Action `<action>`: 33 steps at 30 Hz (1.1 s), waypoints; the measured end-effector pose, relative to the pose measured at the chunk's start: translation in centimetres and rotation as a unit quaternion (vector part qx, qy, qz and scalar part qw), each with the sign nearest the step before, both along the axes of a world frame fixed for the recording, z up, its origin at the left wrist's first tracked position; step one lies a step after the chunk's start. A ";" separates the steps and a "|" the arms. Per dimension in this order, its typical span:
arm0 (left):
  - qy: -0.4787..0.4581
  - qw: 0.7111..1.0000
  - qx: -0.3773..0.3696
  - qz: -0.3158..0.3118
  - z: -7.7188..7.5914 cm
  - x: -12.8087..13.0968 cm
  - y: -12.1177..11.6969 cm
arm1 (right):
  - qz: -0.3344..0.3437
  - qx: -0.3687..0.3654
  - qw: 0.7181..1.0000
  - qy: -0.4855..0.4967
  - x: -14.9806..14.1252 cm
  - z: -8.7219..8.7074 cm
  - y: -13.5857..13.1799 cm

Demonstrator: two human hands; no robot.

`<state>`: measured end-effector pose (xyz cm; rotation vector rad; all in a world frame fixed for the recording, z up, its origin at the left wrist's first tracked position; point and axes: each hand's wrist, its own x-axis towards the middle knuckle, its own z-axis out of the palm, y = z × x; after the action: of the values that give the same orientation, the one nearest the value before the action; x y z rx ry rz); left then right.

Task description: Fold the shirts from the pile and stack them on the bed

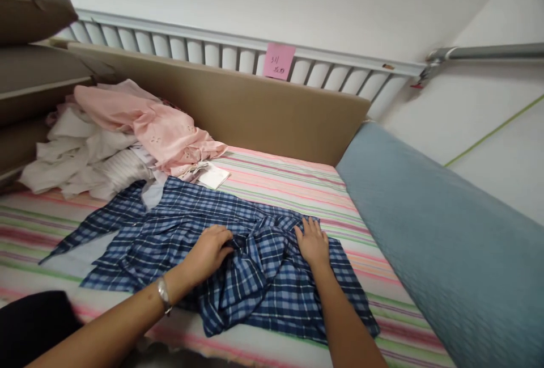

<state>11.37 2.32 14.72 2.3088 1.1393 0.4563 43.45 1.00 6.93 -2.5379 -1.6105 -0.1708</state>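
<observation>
A blue plaid shirt (170, 226) lies spread and rumpled on the striped bedding, its fabric bunched toward the middle. My left hand (211, 250), with a silver bracelet at the wrist, has its fingers curled and its thumb near them, gripping a fold of the cloth left of the bunched part. The fingertips are partly hidden in that fold. On the right portion of the shirt, my right hand (313, 241) lies palm down with fingers stretched out, holding nothing.
Pink fabric (157, 124) and white garments (89, 152) are heaped at the left, beside a small white card (213, 176). A brown board (272, 110) stands behind the striped bedding (297, 178). A blue padded panel (442, 226) leans at right. Brown packages (34, 8) are stacked at left.
</observation>
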 end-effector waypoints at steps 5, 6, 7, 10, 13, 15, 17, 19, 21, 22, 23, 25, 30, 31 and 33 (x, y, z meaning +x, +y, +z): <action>-0.218 0.966 -0.134 -0.034 5.0 -3.4 -1.5 | 0.001 0.003 1.000 0.005 0.2 -0.2 0.1; -0.246 0.960 -0.132 -0.012 6.1 -4.4 -1.3 | 0.002 0.003 1.000 0.006 0.2 -0.2 0.1; -0.270 0.955 -0.121 0.022 7.0 -5.4 -0.9 | 0.002 0.003 1.000 0.006 0.3 -0.3 0.2; -0.328 0.930 -0.070 0.150 7.6 -8.9 1.8 | -0.003 0.003 1.000 0.011 0.4 -0.3 0.2; -0.351 0.899 -0.053 0.255 5.1 -12.2 5.0 | -0.008 0.002 1.000 0.022 0.5 -0.4 0.3; -0.351 0.888 -0.069 0.290 3.0 -13.7 6.5 | -0.008 0.003 1.000 0.027 0.6 -0.4 0.3; -0.349 0.885 -0.089 0.294 1.7 -14.3 7.1 | -0.004 0.007 0.999 0.032 0.9 -0.4 0.3; -0.354 0.886 -0.090 0.285 1.5 -14.3 7.0 | 0.005 0.013 0.999 0.050 1.3 -0.5 0.3; -0.360 0.890 -0.072 0.272 2.5 -13.9 6.5 | 0.014 0.027 0.996 0.087 1.8 -0.8 0.4; -0.361 0.892 -0.061 0.263 3.3 -13.6 6.2 | 0.017 0.038 0.993 0.114 2.1 -0.9 0.5; -0.359 0.896 -0.049 0.255 4.1 -13.4 6.0 | 0.018 0.052 0.988 0.145 2.5 -1.0 0.5; -0.353 0.903 -0.029 0.243 5.6 -13.1 5.6 | 0.020 0.084 0.973 0.214 3.2 -1.0 0.5; -0.330 0.917 0.003 0.226 7.2 -13.0 5.6 | 0.075 0.157 0.923 0.342 4.5 1.3 -0.5; -0.328 0.918 0.004 0.225 7.3 -13.1 5.6 | 0.099 0.157 0.919 0.347 4.5 2.1 -0.8; -0.324 0.918 0.005 0.229 7.3 -13.2 5.7 | 0.145 0.123 0.920 0.341 4.1 3.8 -1.1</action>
<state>-1.87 8.05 21.97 1.6530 1.2968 1.2862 47.54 -0.15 10.71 -1.8304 -1.5110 0.4634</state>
